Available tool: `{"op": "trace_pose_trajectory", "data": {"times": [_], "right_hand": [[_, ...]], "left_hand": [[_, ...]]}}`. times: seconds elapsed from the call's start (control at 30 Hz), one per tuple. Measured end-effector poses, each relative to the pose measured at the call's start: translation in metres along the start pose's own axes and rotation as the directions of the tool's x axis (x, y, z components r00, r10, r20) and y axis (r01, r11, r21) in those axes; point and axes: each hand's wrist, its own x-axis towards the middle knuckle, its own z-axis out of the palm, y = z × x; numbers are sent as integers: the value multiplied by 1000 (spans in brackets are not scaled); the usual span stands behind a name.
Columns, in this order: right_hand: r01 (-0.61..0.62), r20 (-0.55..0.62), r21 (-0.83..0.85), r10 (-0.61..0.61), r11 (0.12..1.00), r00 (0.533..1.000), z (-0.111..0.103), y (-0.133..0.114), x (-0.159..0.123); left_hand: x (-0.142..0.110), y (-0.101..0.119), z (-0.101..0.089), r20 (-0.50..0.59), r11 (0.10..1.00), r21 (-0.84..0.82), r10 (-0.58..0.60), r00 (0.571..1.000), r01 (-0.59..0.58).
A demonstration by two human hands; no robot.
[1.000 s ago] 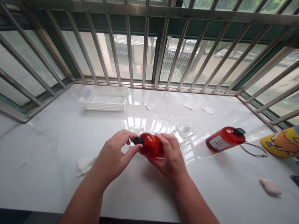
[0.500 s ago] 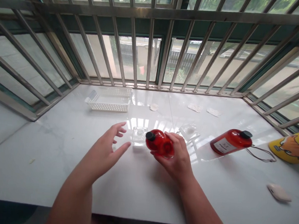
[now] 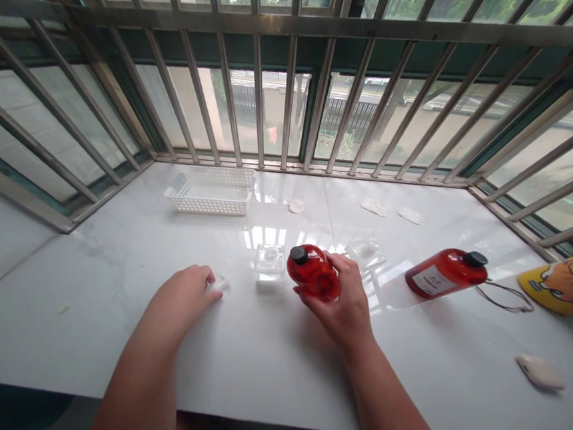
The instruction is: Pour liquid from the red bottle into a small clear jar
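My right hand is wrapped round a red see-through bottle with a black cap, tilted so that the cap points left and away from me. Just left of the bottle, a square clear glass container stands on the table. My left hand is low over the tabletop, its thumb and fingers closed at a small clear piece. Part of that piece is behind the fingertips, and its kind cannot be made out.
A white perforated basket sits at the back left. To the right are a second red bottle with a label, a yellow printed container and a pale rounded case. Another clear square piece and white pads lie farther back. Metal bars line the window.
My left hand has come down and back towards me, away from the glass container, and its fingers have closed at the small clear piece. The red bottle has shifted slightly right.
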Motion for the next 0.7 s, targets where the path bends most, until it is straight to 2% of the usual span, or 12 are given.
{"op": "trace_pose_trajectory", "data": {"times": [0.1,0.17,0.23,0.27,0.33,0.4,0.43,0.5,0.6,0.7], "right_hand": [[10,-1,1,-10,1000,1000,0,0,1],[6,-5,4,-6,1000,1000,0,-1,2],[5,-6,6,-5,1000,1000,0,-2,2],[7,-8,8,-7,1000,1000,0,-2,2],[7,-12,13,-7,1000,1000,1,-2,2],[9,-15,17,-9,1000,1000,2,-3,1],[11,-12,16,-10,1000,1000,2,-3,1],[16,-4,14,-16,1000,1000,2,-3,1],[10,-6,13,-10,1000,1000,1,-3,1],[3,-7,10,-2,1000,1000,1,-3,1]], "left_hand": [[-1,0,-3,-72,997,-65,40,997,-45],[-4,4,-6,-211,974,-202,55,976,-99],[-7,13,-9,-381,905,-401,-25,924,-141],[-9,20,-10,-457,842,-508,-87,885,-179],[-13,36,-9,-556,659,-681,-183,811,-319],[-15,55,-6,-595,452,-757,-182,783,-471],[-16,63,-3,-602,371,-771,-155,783,-518],[-16,77,1,-596,280,-784,-94,798,-553],[-10,87,9,-586,258,-788,-39,809,-559],[1,88,16,-567,287,-790,-3,824,-542]]}}
